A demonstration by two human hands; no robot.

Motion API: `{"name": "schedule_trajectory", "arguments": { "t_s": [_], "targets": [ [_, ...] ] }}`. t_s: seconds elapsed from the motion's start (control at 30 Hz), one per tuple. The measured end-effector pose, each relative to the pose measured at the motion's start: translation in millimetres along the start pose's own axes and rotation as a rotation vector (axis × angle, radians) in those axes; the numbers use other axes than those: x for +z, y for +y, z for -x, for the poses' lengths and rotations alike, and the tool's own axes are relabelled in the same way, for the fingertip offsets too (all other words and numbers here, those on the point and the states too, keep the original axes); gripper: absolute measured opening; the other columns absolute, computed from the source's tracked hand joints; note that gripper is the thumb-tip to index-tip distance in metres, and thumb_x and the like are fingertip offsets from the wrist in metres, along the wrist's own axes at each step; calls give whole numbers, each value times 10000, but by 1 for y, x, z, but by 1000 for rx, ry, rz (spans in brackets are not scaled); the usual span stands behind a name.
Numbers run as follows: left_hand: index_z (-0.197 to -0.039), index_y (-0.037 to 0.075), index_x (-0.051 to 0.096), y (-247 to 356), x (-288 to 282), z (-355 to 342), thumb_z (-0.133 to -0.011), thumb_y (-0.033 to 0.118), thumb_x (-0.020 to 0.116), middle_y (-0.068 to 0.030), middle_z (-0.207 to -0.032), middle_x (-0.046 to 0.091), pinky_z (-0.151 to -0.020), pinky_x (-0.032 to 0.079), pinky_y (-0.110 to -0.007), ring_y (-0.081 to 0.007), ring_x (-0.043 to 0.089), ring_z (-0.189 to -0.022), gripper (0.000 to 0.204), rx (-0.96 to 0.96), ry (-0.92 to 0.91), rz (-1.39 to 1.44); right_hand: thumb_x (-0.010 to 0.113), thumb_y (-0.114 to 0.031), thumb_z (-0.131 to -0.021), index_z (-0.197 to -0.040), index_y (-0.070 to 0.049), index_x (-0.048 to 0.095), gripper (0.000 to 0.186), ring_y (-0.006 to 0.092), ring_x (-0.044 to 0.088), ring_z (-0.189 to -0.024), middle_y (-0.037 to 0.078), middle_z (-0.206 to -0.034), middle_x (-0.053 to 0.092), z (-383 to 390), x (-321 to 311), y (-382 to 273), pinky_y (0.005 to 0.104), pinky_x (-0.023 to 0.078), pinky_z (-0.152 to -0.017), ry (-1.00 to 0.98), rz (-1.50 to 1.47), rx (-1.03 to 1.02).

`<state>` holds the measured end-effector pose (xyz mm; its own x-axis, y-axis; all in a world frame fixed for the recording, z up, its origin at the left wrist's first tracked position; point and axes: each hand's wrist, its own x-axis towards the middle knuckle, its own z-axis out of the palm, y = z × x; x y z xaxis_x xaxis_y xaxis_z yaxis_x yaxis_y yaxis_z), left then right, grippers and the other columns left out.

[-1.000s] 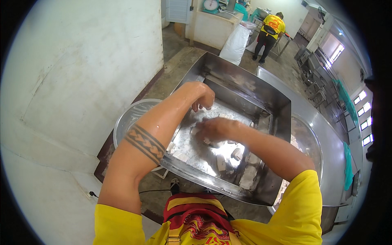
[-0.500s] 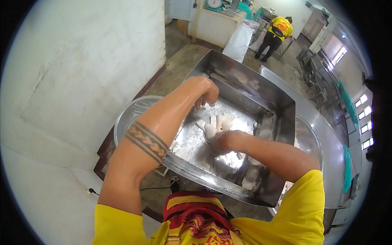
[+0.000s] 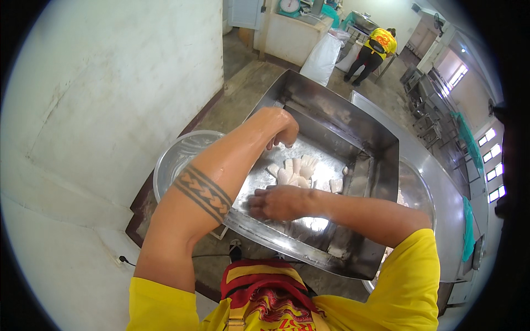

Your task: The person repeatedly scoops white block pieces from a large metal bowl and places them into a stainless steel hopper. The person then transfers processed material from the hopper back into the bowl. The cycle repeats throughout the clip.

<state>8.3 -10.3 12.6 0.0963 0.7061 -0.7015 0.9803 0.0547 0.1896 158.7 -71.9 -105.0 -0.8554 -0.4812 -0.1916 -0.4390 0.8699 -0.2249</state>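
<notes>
Handling the loose pale pieces (image 3: 296,172) seems to be the step in hand: they lie heaped on the floor of the deep metal tray (image 3: 389,182), near the middle of the frame, with a stray piece (image 3: 335,185) off to the right of the heap. Your right hand (image 3: 279,203) is palm down in the tray, just below the heap, fingers pointing left; its palm is hidden, so I cannot tell whether that grip is empty or closed on something. Your left hand (image 3: 284,135) hangs bent at the wrist over the tray's upper left part, fingers curled — again, I cannot tell if it holds anything.

For the next move, I would judge you need flat, low fingers and a light touch, since the pieces look slippery on wet metal. Your left forearm (image 3: 243,149) crosses the tray's left side and hides that part; the high walls limit a sideways reach.

A round basin (image 3: 164,165) sits left of the tray — another round pan (image 3: 422,190) shows on the right, by the long metal worktop (image 3: 450,237). Farther off, at the upper right, a co-worker (image 3: 381,44) bends forward near a white sack (image 3: 320,58).
</notes>
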Motion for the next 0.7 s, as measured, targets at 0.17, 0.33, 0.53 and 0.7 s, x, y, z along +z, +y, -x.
{"name": "schedule_trajectory", "arguments": {
  "t_s": [0.17,0.33,0.53,0.7],
  "targets": [
    [-1247,-13,661,0,1,10,-924,237,563,-139,-1013,758,-775,580,-404,-231,743,-843,420,24,27,-46,505,-249,-943,-1065,-47,695,302,366,683,-975,173,-1075,712,28,-53,29,457,552,-884,-220,-64,575],
    [-1262,13,663,2,6,0,-923,220,555,-135,-1061,754,-791,577,-410,-237,742,-858,412,-3,11,-74,588,-180,-855,-976,-4,741,263,335,693,-913,184,-960,727,46,-74,50,445,541,-839,-491,-186,580],
    [-1206,23,704,5,20,-33,-925,210,591,-114,-1107,751,-863,558,-410,-241,729,-963,356,35,-277,-199,545,-145,-854,-1097,29,711,342,336,689,-969,213,-1039,714,39,-40,43,435,536,-847,-661,-130,497],
    [-1161,26,730,5,34,-45,-906,174,650,-108,-1133,749,-895,551,-397,-231,720,-1019,305,39,-316,-257,574,-249,-902,-1099,27,698,361,286,662,-1001,198,-1082,710,48,-69,50,430,510,-878,-588,-453,540]
  ]
}}
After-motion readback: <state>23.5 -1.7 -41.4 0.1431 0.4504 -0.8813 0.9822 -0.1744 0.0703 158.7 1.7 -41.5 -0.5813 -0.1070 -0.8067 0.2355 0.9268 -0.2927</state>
